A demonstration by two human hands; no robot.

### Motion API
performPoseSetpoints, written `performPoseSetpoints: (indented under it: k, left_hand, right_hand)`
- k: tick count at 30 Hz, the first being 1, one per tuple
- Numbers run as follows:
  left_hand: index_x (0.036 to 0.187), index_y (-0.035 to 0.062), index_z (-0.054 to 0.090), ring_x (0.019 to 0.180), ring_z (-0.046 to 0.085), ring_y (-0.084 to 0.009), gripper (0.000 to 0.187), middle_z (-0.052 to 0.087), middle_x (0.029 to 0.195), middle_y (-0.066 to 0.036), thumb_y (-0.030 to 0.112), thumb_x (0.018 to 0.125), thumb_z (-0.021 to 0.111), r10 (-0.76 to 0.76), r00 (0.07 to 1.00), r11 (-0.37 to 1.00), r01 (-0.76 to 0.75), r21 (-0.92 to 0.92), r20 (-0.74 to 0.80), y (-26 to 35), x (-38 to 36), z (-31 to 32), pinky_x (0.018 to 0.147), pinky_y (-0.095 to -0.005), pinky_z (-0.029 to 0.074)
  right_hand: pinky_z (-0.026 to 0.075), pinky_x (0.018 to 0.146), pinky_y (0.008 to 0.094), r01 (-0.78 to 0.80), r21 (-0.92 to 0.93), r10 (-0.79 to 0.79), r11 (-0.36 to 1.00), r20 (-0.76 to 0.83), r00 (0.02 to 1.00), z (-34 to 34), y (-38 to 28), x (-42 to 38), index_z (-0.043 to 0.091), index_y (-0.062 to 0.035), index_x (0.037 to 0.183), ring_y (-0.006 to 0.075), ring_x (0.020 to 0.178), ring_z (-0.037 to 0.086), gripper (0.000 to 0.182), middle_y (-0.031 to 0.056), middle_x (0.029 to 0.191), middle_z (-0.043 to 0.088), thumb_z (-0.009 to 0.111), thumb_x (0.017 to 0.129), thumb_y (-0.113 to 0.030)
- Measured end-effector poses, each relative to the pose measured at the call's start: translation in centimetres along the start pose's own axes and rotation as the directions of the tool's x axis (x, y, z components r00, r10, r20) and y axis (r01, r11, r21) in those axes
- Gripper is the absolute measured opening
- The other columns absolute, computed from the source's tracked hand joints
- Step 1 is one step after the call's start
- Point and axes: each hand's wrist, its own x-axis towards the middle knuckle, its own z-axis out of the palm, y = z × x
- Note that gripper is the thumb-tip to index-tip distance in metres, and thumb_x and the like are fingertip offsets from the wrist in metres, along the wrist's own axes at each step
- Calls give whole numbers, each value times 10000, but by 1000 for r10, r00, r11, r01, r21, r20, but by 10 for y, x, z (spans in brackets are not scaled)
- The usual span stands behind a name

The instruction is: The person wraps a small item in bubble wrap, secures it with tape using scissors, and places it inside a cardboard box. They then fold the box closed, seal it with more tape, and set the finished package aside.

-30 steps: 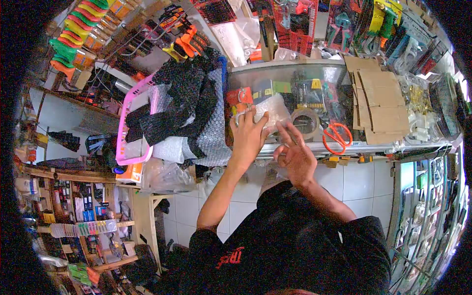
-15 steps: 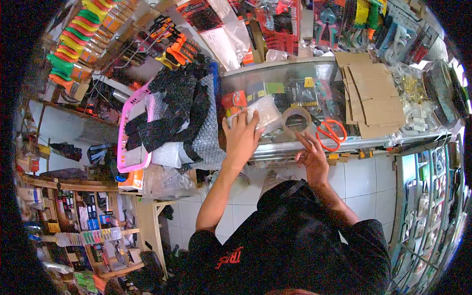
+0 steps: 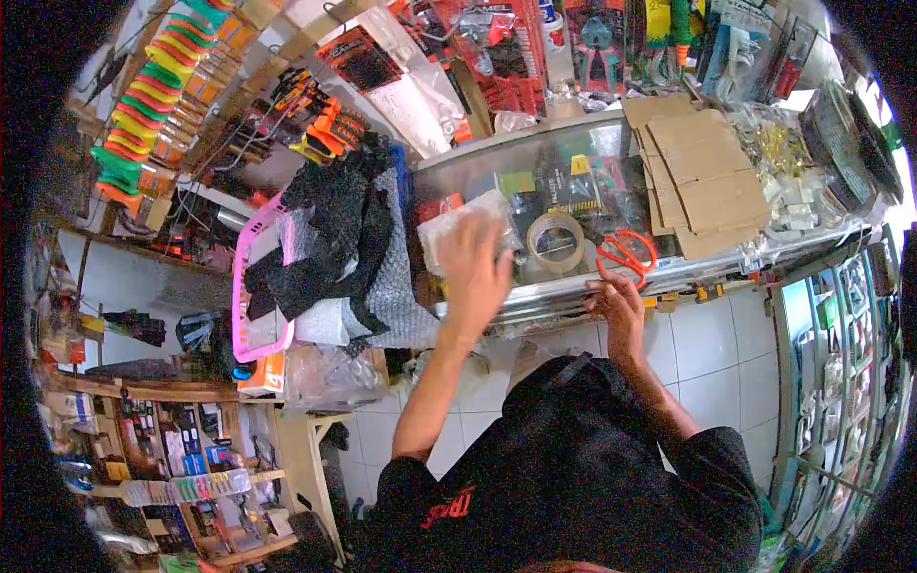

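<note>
- Left hand (image 3: pixel 475 263) lies flat, fingers spread, grip apart, on a clear bag (image 3: pixel 457 222) on the glass table (image 3: pixel 573 286); motion blurs it
- Right hand (image 3: pixel 616 298) rests at the table's near edge, fingers loosely curled, clamped on nothing, touching orange scissors (image 3: pixel 623 254); tape roll (image 3: pixel 555 239) between the hands
- Cardboard (image 3: pixel 702 172) lies right; pink basket (image 3: pixel 256 277) left; packaged tools hang on the wall behind

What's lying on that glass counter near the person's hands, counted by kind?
Clear bubble-wrapped packet under the left hand: 1
Brown packing tape roll: 1
Orange-handled scissors by the right hand: 1
Stack of flat brown cardboard pieces: 1
Total: 4
</note>
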Motion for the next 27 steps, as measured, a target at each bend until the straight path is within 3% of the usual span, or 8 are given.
performPoseSetpoints:
  k: [3,9,12,15,19,23,24,27]
  left_hand:
    - [1294,71,584,1249,495,-327,476,556,1305,-130,240,867,708,156,988,976,-157,-151,-17,44,-5,18,1044,-566,338]
    - [1138,53,663,1151,565,-282,394,662,1079,-93,258,819,768,84,974,992,-62,-113,209,44,-13,85,1046,-540,351]
    - [1009,35,699,1095,607,-279,273,685,1009,-107,163,784,788,-41,999,918,34,-395,-10,52,-23,73,1007,-483,410]
    - [931,21,706,1063,634,-294,228,698,994,-118,112,745,802,-79,996,712,92,-696,50,59,-28,44,951,-431,461]
    - [900,20,715,1074,630,-318,222,699,987,-107,118,734,825,31,997,707,-76,-703,-77,67,-34,17,922,-420,484]
    - [995,36,697,1195,562,-362,318,659,1198,-139,234,799,850,28,988,759,-122,-639,-155,66,-35,-9,1014,-475,438]
    - [1148,63,641,1260,516,-368,502,574,1332,-176,290,773,883,52,985,756,-146,-638,-163,59,-34,-14,1057,-494,404]
    - [1229,76,580,1270,516,-378,691,497,1404,-213,408,718,905,-208,956,514,-74,-854,-208,61,-27,-35,1085,-489,384]
  right_hand:
    - [521,742,306,-4,21,4,1000,-35,999,-4,1,-4,576,-26,1248,167,818,652,288,126,1094,704,560,1006,-181]
    - [517,777,309,-17,-58,15,998,-27,1000,-6,-7,-14,596,-43,1215,148,831,645,246,104,1103,700,566,1010,-175]
    - [503,805,292,44,-163,-39,986,32,999,-3,-12,-11,600,-41,1236,135,881,639,263,93,1128,694,562,1016,-181]
    - [458,915,310,167,-350,-121,922,149,981,16,-41,-14,612,-11,1236,173,1026,609,307,88,1147,668,610,990,-195]
    - [446,945,353,395,-402,-260,826,349,900,42,-68,-14,647,9,1132,226,1010,606,275,110,1058,665,714,915,-145]
    - [463,901,385,422,-385,-225,820,461,858,65,-100,-21,671,10,1030,271,972,615,218,131,999,671,762,865,-100]
    - [467,895,392,473,-383,-259,793,492,831,67,-103,-20,671,10,1025,283,963,615,227,136,997,670,770,856,-105]
    - [475,875,412,610,-346,-336,713,595,730,69,-108,-17,676,6,1011,316,942,611,246,148,987,668,788,830,-116]
